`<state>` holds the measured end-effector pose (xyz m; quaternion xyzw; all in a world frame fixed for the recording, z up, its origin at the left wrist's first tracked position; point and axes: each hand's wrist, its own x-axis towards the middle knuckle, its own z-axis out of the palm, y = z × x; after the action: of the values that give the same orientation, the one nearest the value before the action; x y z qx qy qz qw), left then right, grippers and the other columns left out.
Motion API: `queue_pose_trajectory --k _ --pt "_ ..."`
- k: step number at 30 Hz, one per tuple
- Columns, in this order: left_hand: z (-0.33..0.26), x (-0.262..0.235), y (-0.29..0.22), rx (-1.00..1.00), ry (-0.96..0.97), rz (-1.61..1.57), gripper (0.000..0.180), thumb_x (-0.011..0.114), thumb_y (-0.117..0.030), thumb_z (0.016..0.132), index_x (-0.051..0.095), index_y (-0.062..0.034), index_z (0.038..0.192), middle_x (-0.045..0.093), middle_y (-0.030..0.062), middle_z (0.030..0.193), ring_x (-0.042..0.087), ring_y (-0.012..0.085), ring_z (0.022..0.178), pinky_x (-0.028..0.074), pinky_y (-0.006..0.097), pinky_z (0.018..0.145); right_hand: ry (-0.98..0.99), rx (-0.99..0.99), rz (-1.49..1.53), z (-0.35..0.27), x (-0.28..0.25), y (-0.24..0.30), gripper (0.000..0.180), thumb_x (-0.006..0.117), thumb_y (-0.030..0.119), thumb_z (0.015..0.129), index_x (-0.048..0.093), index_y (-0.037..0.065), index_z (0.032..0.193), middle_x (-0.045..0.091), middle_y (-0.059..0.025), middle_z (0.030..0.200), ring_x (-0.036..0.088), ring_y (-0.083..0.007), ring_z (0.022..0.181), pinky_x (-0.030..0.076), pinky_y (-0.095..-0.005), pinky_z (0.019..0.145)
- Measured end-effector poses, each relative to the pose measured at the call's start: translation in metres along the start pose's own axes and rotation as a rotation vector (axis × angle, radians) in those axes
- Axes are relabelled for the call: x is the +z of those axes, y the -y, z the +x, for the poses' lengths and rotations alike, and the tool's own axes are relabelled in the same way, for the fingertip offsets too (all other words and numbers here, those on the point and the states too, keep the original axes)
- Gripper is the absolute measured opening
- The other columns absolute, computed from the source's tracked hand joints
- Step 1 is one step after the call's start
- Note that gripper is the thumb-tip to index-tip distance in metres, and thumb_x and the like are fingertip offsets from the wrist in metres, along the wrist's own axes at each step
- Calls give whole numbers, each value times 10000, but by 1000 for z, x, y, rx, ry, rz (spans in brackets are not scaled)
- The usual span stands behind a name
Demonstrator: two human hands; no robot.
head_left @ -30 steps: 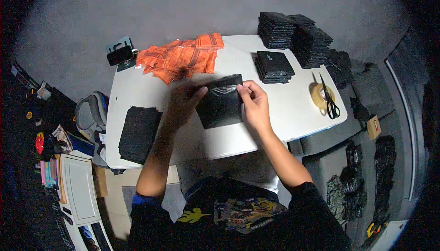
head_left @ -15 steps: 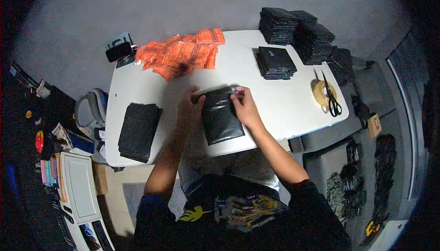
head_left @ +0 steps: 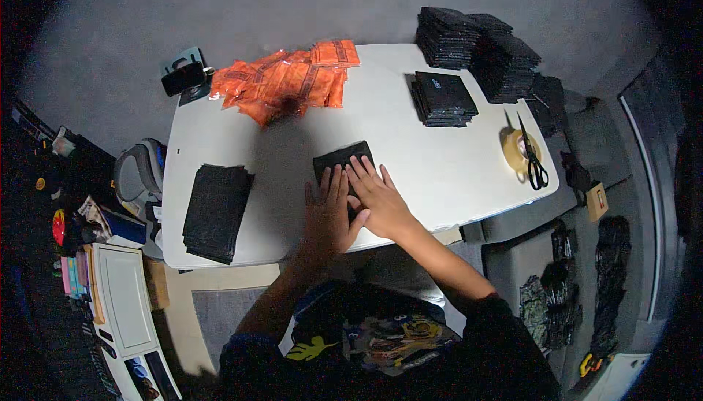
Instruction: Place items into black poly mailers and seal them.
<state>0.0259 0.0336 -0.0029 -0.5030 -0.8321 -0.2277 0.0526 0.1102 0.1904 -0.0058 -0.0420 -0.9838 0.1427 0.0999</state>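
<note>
A black plastic mailing bag (head_left: 340,158) lies at the middle of the near table edge, mostly covered by my hands. My left hand (head_left: 327,210) rests flat on its left part, fingers stretched out, in shadow. Beside it my right hand (head_left: 378,199) presses flat on the bag with its fingers spread. The two hands meet near the thumbs. To the left sits a stack of flat black bags (head_left: 217,214). Farther off lies a heap of orange clear-wrapped packets (head_left: 293,79).
At the back right are a small pile of black packages (head_left: 444,99) and tall piles of more (head_left: 505,68). Black scissors (head_left: 537,163) lie on a roll of tape (head_left: 515,153) by the right edge. A phone on a stand (head_left: 184,79) is at the far left corner.
Both hands have let go of the bag's upper corners and now lie flat on top of it. The bag, upright or tilted before, is down on the table.
</note>
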Motion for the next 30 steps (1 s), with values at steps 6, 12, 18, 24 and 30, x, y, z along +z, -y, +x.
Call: queue_pose_trajectory --k 6,12,18,24,30 --pt "-1 2 1 -38 64 -77 943 672 -451 973 279 87 1641 264 301 1727 227 495 1608 127 737 1256 41 16 20 0 -3 0 727 475 398 1069 338 -2 1660 252 -193 1770 168 -371 1659 113 -619 1320" --pt "-2 -1 -2 -36 54 22 957 645 -555 983 341 100 1612 326 293 1694 313 445 1584 189 775 1215 101 42 -17 -1 -11 6 734 445 415 1080 308 10 1677 202 -178 1788 121 -358 1670 82 -609 1328" --pt "-2 -2 -2 -7 41 35 972 630 -572 986 329 102 1619 325 280 1699 312 448 1583 174 781 1216 147 62 -41 -2 -9 6 775 444 423 1078 228 24 1705 129 -174 1804 78 -352 1676 48 -602 1332" --pt "-3 -6 -5 -34 63 27 967 628 -569 996 324 109 1614 321 290 1698 308 451 1584 163 783 1218 73 46 -16 -7 -5 5 774 470 418 1070 271 -11 1683 179 -205 1787 115 -370 1670 76 -617 1325" --pt "-19 2 -4 -74 8 -113 972 630 -566 998 305 105 1622 296 298 1708 300 479 1581 160 761 1237 22 14 -58 -19 -2 7 771 513 390 1052 311 -45 1657 203 -238 1772 133 -391 1664 91 -627 1319"
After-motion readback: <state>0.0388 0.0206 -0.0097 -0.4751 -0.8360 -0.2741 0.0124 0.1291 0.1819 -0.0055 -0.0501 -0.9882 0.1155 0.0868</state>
